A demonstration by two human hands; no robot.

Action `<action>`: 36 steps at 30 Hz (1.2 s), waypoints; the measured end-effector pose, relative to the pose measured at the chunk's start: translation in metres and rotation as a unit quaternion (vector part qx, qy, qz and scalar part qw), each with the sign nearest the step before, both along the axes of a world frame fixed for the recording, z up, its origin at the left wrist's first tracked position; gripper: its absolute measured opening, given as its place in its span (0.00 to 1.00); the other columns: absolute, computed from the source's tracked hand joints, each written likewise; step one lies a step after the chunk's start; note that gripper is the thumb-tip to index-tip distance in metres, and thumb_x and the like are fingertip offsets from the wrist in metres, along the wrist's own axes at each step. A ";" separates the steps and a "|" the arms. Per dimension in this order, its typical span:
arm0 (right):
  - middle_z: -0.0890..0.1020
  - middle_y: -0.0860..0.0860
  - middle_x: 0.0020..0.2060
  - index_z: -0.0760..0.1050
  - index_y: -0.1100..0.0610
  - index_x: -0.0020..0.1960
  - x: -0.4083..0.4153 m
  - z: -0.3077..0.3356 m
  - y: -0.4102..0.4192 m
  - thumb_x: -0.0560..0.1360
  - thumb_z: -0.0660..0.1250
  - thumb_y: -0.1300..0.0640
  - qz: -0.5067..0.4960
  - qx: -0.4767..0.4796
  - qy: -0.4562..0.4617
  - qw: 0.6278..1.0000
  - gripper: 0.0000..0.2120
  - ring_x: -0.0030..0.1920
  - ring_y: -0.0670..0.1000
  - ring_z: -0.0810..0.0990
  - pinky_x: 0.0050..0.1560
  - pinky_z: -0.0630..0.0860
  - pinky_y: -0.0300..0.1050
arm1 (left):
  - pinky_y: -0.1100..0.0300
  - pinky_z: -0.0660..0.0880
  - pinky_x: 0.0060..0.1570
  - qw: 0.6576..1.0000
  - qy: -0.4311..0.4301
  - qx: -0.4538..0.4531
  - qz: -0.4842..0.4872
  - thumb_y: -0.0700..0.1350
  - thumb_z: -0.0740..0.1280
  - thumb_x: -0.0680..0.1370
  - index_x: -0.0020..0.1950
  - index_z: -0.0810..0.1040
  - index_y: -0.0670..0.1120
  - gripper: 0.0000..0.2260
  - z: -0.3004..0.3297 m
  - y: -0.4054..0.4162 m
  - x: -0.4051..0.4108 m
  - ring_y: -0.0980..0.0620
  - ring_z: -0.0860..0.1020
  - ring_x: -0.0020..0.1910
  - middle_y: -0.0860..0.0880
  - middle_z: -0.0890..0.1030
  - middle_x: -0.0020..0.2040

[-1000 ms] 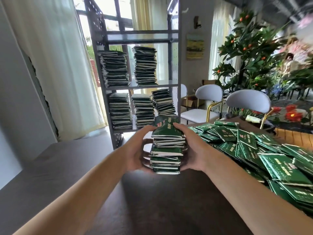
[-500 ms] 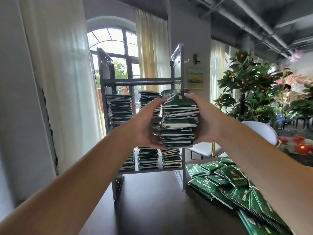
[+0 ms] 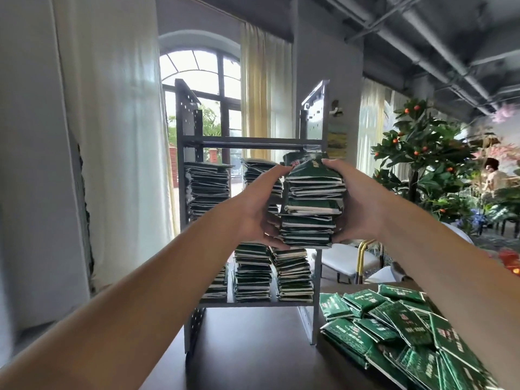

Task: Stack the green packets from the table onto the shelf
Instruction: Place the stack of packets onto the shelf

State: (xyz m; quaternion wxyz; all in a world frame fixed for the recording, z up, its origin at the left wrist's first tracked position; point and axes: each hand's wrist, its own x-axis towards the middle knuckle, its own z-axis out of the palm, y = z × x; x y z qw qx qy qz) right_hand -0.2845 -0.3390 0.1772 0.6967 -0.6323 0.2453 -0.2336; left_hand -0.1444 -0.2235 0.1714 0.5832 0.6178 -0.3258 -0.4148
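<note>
I saw both hands, left hand [image 3: 253, 209] and right hand [image 3: 363, 204], clasping a packet stack [image 3: 311, 204] above the dark table [image 3: 253, 356]; the shelf [image 3: 253, 142] behind was partly hidden.

Both arms reach forward; left hand [image 3: 254, 209] and right hand [image 3: 363, 204] face each other, fingers curled.

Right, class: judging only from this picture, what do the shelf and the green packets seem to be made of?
Shelf: looks like grey painted metal, going by its thin flat boards and perforated side panels with a dull sheen.
Green packets: probably glossy foil or plastic film, since the faces catch light and crinkle, with pale sealed edges; the exact material cannot be told. The loose packets on the table look the same.
</note>
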 end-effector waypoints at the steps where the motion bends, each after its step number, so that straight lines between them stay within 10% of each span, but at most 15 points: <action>1: 0.85 0.59 0.55 0.81 0.55 0.63 0.002 0.000 -0.002 0.75 0.64 0.34 0.000 -0.001 0.003 1.000 0.29 0.58 0.63 0.82 0.62 0.75 0.66 | 0.35 0.78 0.58 1.000 0.001 0.002 0.000 0.68 0.67 0.74 0.64 0.77 0.44 0.32 0.000 -0.002 0.002 0.34 0.81 0.57 0.36 0.82 0.60; 17: 0.86 0.61 0.50 0.82 0.55 0.58 0.011 0.001 -0.009 0.75 0.64 0.33 -0.002 0.035 0.024 0.999 0.27 0.43 0.64 0.86 0.42 0.81 0.65 | 0.43 0.81 0.50 1.000 -0.007 0.023 0.006 0.69 0.65 0.75 0.64 0.77 0.42 0.33 0.001 -0.009 0.002 0.37 0.82 0.52 0.38 0.83 0.57; 28: 0.85 0.60 0.55 0.81 0.55 0.62 0.021 0.000 0.002 0.76 0.61 0.34 0.019 0.024 0.019 0.999 0.29 0.59 0.62 0.82 0.66 0.72 0.66 | 0.41 0.81 0.52 0.999 -0.029 0.022 0.028 0.68 0.64 0.76 0.60 0.77 0.43 0.30 0.002 0.006 0.007 0.37 0.82 0.51 0.39 0.82 0.56; 36: 0.85 0.60 0.54 0.82 0.55 0.60 0.021 0.000 0.001 0.77 0.60 0.34 0.022 0.020 0.020 0.999 0.28 0.58 0.62 0.82 0.64 0.73 0.65 | 0.43 0.82 0.48 0.999 -0.034 0.026 0.028 0.69 0.64 0.75 0.63 0.78 0.44 0.31 0.004 0.008 0.006 0.37 0.82 0.51 0.39 0.83 0.56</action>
